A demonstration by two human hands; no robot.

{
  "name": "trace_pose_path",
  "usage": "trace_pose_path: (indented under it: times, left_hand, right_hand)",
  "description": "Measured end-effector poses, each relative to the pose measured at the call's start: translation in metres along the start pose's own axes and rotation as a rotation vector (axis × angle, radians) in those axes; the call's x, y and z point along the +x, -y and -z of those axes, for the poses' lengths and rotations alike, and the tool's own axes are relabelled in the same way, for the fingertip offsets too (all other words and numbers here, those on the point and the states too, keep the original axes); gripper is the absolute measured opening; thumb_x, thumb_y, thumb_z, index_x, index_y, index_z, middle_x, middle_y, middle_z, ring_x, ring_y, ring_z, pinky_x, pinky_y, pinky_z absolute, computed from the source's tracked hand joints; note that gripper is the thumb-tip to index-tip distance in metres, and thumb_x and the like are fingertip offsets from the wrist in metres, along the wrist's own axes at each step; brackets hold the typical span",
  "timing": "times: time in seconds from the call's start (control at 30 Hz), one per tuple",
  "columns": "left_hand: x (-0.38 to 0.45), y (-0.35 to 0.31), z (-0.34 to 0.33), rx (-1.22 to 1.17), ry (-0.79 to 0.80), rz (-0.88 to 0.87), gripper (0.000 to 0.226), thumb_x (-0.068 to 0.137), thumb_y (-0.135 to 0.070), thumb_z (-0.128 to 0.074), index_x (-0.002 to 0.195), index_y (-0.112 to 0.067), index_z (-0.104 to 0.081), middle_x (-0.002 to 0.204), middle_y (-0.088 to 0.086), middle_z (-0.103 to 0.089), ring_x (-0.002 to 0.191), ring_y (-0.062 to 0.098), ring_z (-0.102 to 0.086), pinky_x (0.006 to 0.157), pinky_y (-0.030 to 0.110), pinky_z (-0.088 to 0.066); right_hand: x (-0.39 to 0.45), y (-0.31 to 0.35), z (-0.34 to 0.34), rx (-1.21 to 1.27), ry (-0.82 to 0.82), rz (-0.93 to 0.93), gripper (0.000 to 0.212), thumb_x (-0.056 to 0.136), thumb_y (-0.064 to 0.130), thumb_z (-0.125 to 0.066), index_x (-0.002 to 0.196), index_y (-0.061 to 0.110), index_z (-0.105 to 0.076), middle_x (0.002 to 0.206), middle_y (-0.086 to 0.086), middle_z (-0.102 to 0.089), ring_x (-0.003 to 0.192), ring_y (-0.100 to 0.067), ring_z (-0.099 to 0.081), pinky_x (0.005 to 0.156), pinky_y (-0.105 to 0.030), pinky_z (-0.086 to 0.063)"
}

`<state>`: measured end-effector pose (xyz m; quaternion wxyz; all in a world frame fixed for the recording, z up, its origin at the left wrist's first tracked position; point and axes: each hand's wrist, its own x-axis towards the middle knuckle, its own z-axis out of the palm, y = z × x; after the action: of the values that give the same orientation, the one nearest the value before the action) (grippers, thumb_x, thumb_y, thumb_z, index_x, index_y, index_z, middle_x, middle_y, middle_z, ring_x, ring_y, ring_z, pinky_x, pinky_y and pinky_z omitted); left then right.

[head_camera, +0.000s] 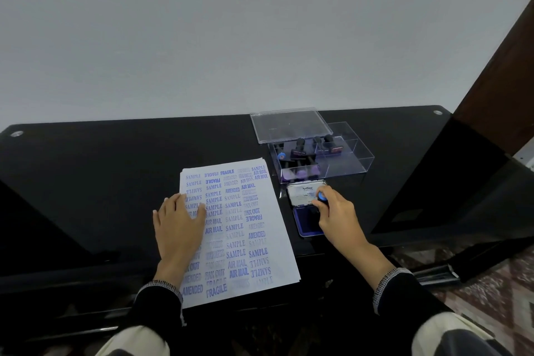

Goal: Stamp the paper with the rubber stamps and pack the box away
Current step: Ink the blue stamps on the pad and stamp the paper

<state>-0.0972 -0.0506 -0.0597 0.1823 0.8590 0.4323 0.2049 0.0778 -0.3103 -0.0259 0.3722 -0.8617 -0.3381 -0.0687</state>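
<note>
A white sheet of paper [248, 228] covered in blue stamped words lies on the black table [101, 182]. My left hand [177, 228] rests flat on the sheet's left side. My right hand [336, 215] grips a rubber stamp with a blue-topped handle [322, 197], its base down on the blue ink pad [304, 224]. The pad's lid [303, 192] stands open behind it. Further back sits a clear plastic box [344, 162] holding several black-handled stamps [300, 150], its clear lid [289, 124] leaning across the box's back left.
A plain grey wall rises right behind the table. A dark wooden post [497, 72] and a black glass panel [439, 182] stand at the right. Patterned floor [497, 283] shows at the lower right. My knees sit below the table's front edge.
</note>
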Motion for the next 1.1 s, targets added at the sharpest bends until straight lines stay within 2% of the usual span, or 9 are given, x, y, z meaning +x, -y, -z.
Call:
trace_pose_path:
  times: [0.1,0.23,0.47,0.6,0.77,0.87,0.93,1.03,1.1]
  left_hand:
    - [-0.0001,0.0,-0.0003,0.008,0.002,-0.001,0.059,0.094,-0.046,-0.049,0.139,-0.009,-0.043,0.145,0.006,-0.043,0.141,0.024,-0.029,0.12,0.045,-0.012]
    - [0.0,0.0003,-0.0007,0.012,0.001,-0.003,0.058,0.094,-0.045,-0.049,0.139,-0.008,-0.044,0.145,0.007,-0.043,0.141,0.024,-0.029,0.12,0.046,-0.012]
    - [-0.0001,-0.0012,0.0005,0.021,0.003,0.0,0.059,0.095,-0.045,-0.048,0.14,-0.008,-0.042,0.145,0.006,-0.042,0.141,0.024,-0.029,0.12,0.045,-0.011]
    - [-0.0003,-0.0012,0.0005,0.023,0.006,0.0,0.059,0.095,-0.045,-0.048,0.14,-0.008,-0.042,0.145,0.006,-0.042,0.141,0.024,-0.029,0.12,0.045,-0.011]
    - [-0.0005,-0.0014,0.0005,0.02,0.004,0.001,0.058,0.095,-0.046,-0.048,0.139,-0.008,-0.043,0.144,0.006,-0.043,0.14,0.024,-0.03,0.12,0.045,-0.012]
    - [-0.0002,-0.0001,-0.0001,0.029,0.006,0.004,0.059,0.095,-0.046,-0.047,0.14,-0.008,-0.042,0.145,0.006,-0.042,0.141,0.024,-0.029,0.12,0.045,-0.011]
    - [0.0003,0.0001,-0.0006,0.031,0.007,0.004,0.059,0.095,-0.047,-0.047,0.14,-0.009,-0.042,0.145,0.006,-0.042,0.141,0.024,-0.029,0.12,0.045,-0.011]
    - [0.0003,-0.0003,-0.0012,0.028,0.004,0.002,0.058,0.095,-0.046,-0.047,0.139,-0.009,-0.043,0.144,0.006,-0.043,0.14,0.024,-0.03,0.12,0.046,-0.012]
    - [-0.0001,-0.0005,-0.0012,0.027,0.003,0.003,0.058,0.095,-0.046,-0.047,0.139,-0.009,-0.043,0.144,0.006,-0.043,0.14,0.024,-0.03,0.12,0.046,-0.012]
  right_hand:
    - [-0.0029,-0.0005,-0.0053,-0.062,-0.001,-0.028,0.018,0.088,-0.001,-0.059,0.106,0.004,-0.056,0.099,-0.008,-0.06,0.083,-0.023,-0.062,0.066,-0.027,-0.054]
    - [-0.0007,0.002,-0.0005,0.006,-0.039,-0.02,0.012,0.088,-0.003,-0.058,0.096,0.005,-0.056,0.085,-0.001,-0.057,0.074,-0.016,-0.058,0.062,-0.006,-0.041]
    - [-0.0064,0.0041,-0.0054,-0.023,-0.036,-0.025,0.023,0.086,-0.01,-0.058,0.105,0.001,-0.057,0.094,0.0,-0.054,0.081,-0.007,-0.054,0.062,0.005,-0.035]
    - [-0.0015,0.0024,-0.0016,0.02,-0.048,-0.016,0.015,0.088,-0.006,-0.057,0.098,0.004,-0.056,0.087,-0.001,-0.056,0.075,-0.012,-0.056,0.063,0.0,-0.038]
    - [-0.0085,0.0025,-0.0095,-0.069,-0.045,-0.008,0.026,0.084,-0.008,-0.061,0.108,0.003,-0.057,0.098,-0.008,-0.06,0.081,-0.017,-0.061,0.067,-0.01,-0.046]
    - [-0.006,0.0032,-0.006,0.009,-0.066,-0.031,0.018,0.087,-0.008,-0.057,0.102,0.001,-0.056,0.09,-0.004,-0.056,0.075,-0.013,-0.055,0.063,-0.001,-0.041]
    - [-0.003,0.0027,-0.0042,0.015,-0.064,-0.03,0.015,0.088,-0.005,-0.056,0.099,0.004,-0.056,0.087,-0.001,-0.055,0.073,-0.016,-0.056,0.059,-0.004,-0.04]
    - [-0.0022,0.0042,-0.0061,-0.024,-0.035,-0.028,0.02,0.087,-0.006,-0.057,0.105,0.003,-0.056,0.094,-0.002,-0.056,0.08,-0.014,-0.057,0.06,-0.004,-0.039]
    - [-0.0029,0.0054,-0.009,-0.079,-0.025,-0.018,0.025,0.085,-0.008,-0.059,0.107,0.002,-0.056,0.099,-0.008,-0.06,0.083,-0.019,-0.061,0.065,-0.012,-0.046]
